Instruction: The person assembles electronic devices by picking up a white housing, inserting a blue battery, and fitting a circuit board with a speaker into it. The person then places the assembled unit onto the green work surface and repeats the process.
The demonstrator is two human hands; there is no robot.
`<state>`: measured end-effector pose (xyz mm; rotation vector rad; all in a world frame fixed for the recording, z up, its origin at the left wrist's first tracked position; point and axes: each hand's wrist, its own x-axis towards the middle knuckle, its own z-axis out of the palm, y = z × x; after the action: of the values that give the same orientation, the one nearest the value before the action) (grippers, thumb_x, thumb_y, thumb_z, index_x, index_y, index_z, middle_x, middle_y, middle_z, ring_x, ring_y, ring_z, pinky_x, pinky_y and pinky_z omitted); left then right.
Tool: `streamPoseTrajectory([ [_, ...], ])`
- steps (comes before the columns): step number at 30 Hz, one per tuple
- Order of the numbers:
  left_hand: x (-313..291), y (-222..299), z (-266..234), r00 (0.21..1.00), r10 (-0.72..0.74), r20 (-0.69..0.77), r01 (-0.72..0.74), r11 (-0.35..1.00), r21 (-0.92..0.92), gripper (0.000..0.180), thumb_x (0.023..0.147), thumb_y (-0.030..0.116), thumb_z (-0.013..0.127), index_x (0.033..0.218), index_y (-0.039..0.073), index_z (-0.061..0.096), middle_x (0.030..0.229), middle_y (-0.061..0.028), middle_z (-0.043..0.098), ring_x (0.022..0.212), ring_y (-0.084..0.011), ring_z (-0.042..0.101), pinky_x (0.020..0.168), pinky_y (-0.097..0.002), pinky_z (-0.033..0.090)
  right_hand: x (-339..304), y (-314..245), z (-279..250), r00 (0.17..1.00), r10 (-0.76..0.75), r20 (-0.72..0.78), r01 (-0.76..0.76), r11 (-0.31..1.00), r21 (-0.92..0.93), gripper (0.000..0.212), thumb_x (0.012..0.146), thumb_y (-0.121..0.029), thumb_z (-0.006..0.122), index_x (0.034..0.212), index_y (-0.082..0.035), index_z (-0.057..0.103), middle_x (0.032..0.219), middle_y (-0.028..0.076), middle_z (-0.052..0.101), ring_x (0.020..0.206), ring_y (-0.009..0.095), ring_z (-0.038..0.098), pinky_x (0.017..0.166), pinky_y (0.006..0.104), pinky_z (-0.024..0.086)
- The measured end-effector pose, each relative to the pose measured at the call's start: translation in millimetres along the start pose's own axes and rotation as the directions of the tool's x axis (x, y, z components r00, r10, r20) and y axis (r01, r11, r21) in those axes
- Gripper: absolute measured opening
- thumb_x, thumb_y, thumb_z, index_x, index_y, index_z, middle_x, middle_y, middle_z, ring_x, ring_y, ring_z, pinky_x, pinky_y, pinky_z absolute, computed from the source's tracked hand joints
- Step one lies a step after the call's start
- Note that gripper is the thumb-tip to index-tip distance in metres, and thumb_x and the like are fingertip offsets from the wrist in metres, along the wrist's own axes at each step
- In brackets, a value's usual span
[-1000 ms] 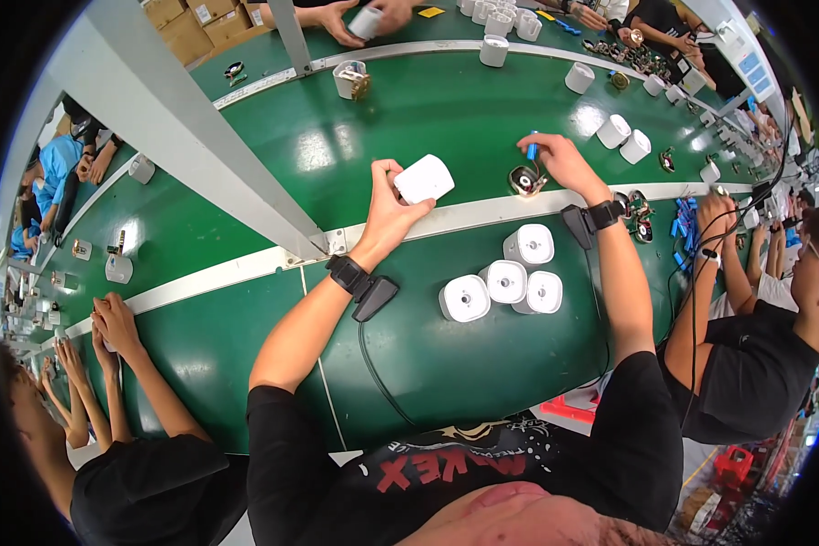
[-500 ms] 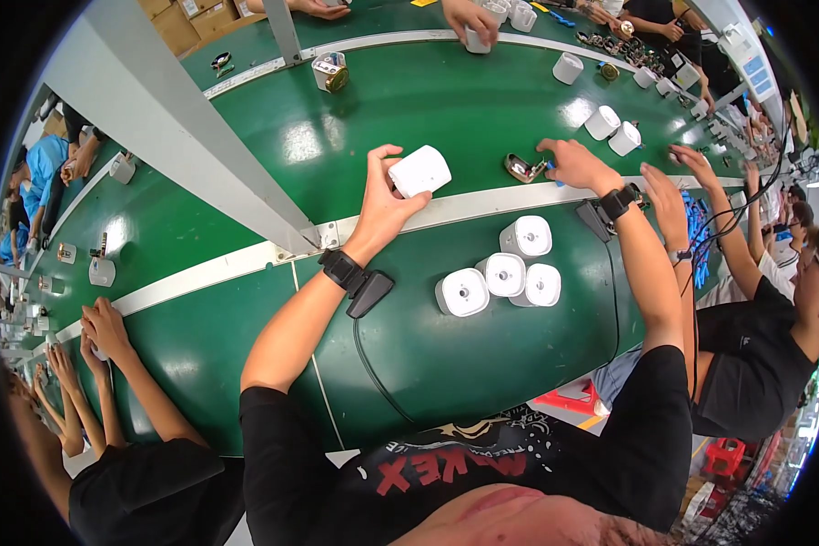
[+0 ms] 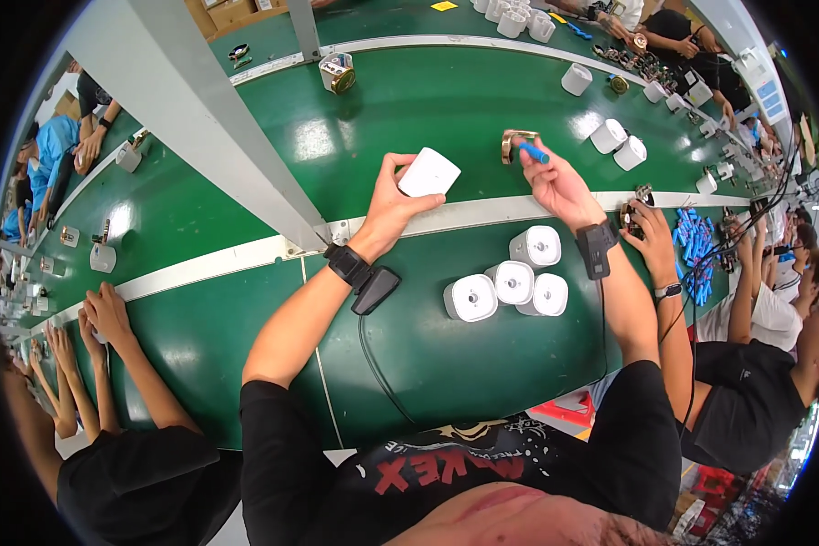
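My left hand (image 3: 389,207) is closed around a white rounded-square plastic housing (image 3: 430,173), tilted above the metal rail. Between the fingers of my right hand (image 3: 560,189) is a small gold-rimmed assembly (image 3: 508,148) with a blue cylinder, which looks like a battery (image 3: 534,153), beside it. That assembly is raised over the green belt, a little apart from the housing. On the near green table, between my forearms, several similar white housings (image 3: 514,282) stand close together, each showing a small hole in its top face.
A grey metal post (image 3: 205,127) rises at left from the metal rail (image 3: 464,215). Black cables run from both my wrist straps. More housings (image 3: 608,136) stand on the far green belt (image 3: 428,91). Blue cylinders (image 3: 696,250) lie heaped at right, near a co-worker's hand (image 3: 653,238).
My right hand has picked up the gold-rimmed assembly from the belt and drawn it back, turning palm up. The left hand still holds the housing, with its tilt slightly changed.
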<state>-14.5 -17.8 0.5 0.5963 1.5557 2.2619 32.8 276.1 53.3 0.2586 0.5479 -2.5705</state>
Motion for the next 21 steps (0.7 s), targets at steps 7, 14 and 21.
streamPoseTrajectory([
  [7,-1,2,7,1.0,-0.015,-0.007,0.014,0.994,-0.107,0.062,0.074,-0.002,0.078,0.122,0.004,0.039,0.121,-0.0145,0.057,0.11,-0.0206,0.059,0.094,-0.0351,0.05,17,18,26,0.929,-0.367,0.048,0.366,0.93,0.025,0.037,0.102,-0.018,0.05,0.133,0.002,0.047,0.103,0.018,0.063,0.075,0.01,0.063,0.066,0.0158,0.058],
  [14,9,-2,23,0.982,0.16,0.097,-0.163,0.986,0.024,0.067,0.069,-0.003,0.079,0.123,0.004,0.039,0.124,-0.0134,0.057,0.112,-0.0218,0.058,0.095,-0.0345,0.05,13,25,29,0.758,-0.648,0.08,0.523,0.529,-0.668,0.031,0.098,-0.011,0.056,0.124,0.006,0.056,0.104,0.019,0.067,0.079,0.012,0.068,0.068,0.0179,0.058],
  [21,18,-4,31,0.969,0.222,0.111,-0.248,0.833,0.495,0.079,0.067,0.003,0.084,0.127,0.003,0.033,0.121,-0.0148,0.051,0.111,-0.0234,0.056,0.094,-0.0363,0.048,-5,29,53,0.721,-0.635,0.277,0.417,0.079,-0.905,0.023,0.09,-0.001,0.064,0.111,0.009,0.064,0.1,0.02,0.07,0.078,0.017,0.07,0.069,0.0234,0.058],
])
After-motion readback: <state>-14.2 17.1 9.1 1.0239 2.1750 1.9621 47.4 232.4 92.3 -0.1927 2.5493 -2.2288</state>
